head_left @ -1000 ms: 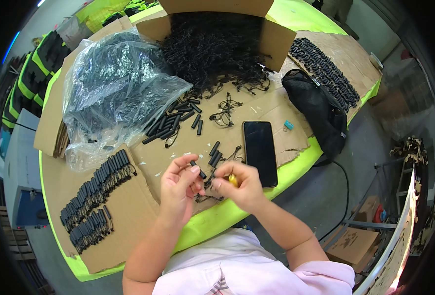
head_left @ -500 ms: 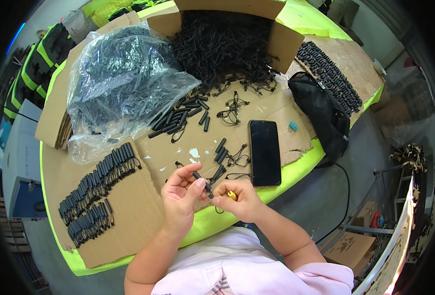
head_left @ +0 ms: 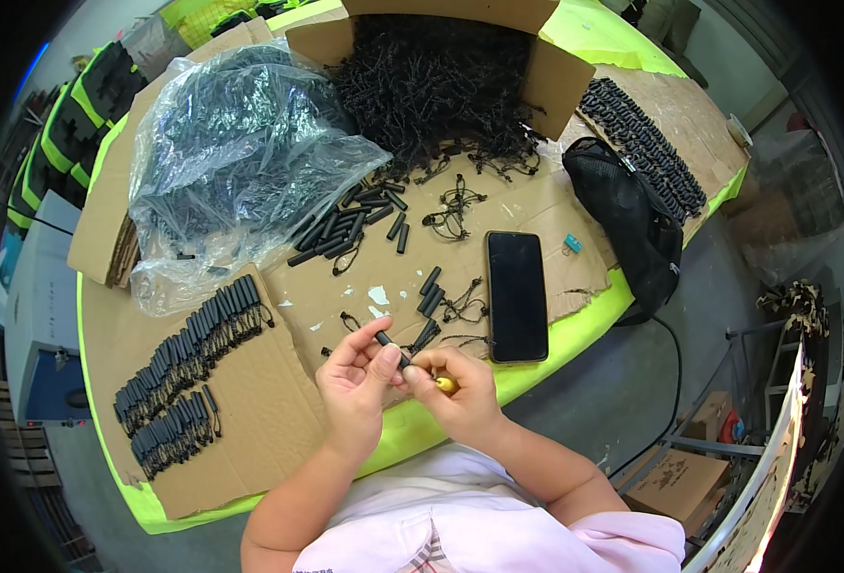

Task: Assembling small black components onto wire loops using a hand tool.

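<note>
I see the left hand (head_left: 353, 380) pinching a small black tube (head_left: 384, 338), which slants from far left to near right. The right hand (head_left: 462, 396) pinches at its near end, with a yellow thing (head_left: 447, 385) tucked in. Past them, loose tubes (head_left: 430, 282) lie on cardboard (head_left: 384, 272).

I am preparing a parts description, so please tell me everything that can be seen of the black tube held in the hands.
The black tube is a short, slim, straight cylinder, matt, perhaps plastic or rubber. It slants above the cardboard: one end points away from the person and leftward, the other toward the right hand. The left hand pinches it between thumb and fingers. The right hand's fingertips are at its near end, which is mostly hidden.
</note>
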A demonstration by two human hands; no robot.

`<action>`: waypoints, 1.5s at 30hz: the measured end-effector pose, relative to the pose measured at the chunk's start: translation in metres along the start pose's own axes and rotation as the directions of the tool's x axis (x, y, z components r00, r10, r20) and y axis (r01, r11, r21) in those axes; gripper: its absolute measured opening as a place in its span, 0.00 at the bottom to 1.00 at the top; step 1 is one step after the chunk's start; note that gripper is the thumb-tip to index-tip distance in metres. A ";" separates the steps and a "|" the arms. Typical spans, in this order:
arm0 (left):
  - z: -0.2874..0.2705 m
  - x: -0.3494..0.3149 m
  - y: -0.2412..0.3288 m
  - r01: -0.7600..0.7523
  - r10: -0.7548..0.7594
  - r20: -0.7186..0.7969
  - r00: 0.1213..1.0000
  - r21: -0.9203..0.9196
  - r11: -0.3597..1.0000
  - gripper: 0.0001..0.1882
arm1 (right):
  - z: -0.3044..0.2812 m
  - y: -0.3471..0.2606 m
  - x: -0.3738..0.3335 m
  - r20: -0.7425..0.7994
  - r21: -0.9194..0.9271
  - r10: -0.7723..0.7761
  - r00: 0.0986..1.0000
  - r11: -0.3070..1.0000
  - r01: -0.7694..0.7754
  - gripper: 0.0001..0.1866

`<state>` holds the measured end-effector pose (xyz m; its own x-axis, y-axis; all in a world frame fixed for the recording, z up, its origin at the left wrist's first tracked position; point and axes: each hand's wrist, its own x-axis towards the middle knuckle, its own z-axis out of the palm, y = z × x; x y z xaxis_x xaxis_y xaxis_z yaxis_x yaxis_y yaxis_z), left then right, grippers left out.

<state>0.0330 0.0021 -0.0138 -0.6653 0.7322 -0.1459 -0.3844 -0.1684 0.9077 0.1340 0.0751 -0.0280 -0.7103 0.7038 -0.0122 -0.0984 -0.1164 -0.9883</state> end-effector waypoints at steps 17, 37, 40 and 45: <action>0.008 0.002 -0.006 -0.088 0.090 -0.089 0.992 0.019 0.996 0.15 | -0.006 -0.007 -0.004 0.168 -0.820 -0.592 0.788 0.360 0.445 0.20; -0.154 -0.024 0.091 0.274 0.138 -0.280 0.950 0.960 0.062 0.11 | -0.076 -0.013 0.140 -0.050 -0.934 -0.206 0.977 0.356 0.028 0.12; -0.158 -0.024 0.084 0.205 0.273 -0.164 0.948 0.970 -0.127 0.12 | -0.083 -0.010 0.151 -0.043 -0.939 -0.137 0.990 0.345 0.007 0.11; -0.065 0.024 0.049 -0.269 0.352 0.218 0.910 0.958 0.102 0.07 | -0.095 -0.011 0.142 -0.219 -0.832 -0.258 0.941 0.553 -0.042 0.10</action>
<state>-0.0434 -0.0316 0.0011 -0.6011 0.7513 0.2725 0.7528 0.4179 0.5086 0.1000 0.2432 -0.0333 -0.4904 0.8458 0.2100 0.5557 0.4891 -0.6723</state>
